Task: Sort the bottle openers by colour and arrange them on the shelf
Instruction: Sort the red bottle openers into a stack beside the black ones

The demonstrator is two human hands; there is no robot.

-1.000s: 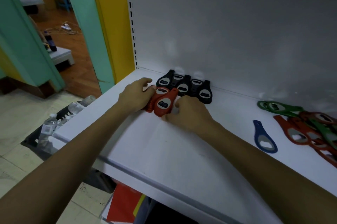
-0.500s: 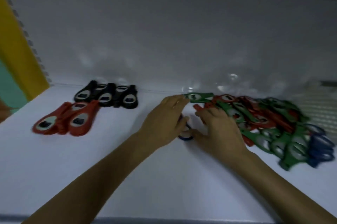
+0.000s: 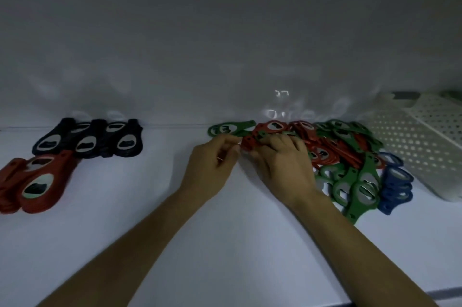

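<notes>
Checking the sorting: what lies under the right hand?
Red and green openers of the mixed pile show around the right hand; whatever lies beneath its palm is covered.

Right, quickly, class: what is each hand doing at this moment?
Left hand: fingers curled; whether it holds anything cannot be told.
Right hand: pinches a red bottle opener at the edge of the pile.

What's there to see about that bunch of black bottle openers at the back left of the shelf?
The black bottle openers are about five chunky teardrop shapes, seemingly plastic, each with a pale metal-looking oval insert at its wide end. They lie flat, overlapping side by side, close to the back wall on the white shelf. The red openers in front seem to touch them.
</notes>
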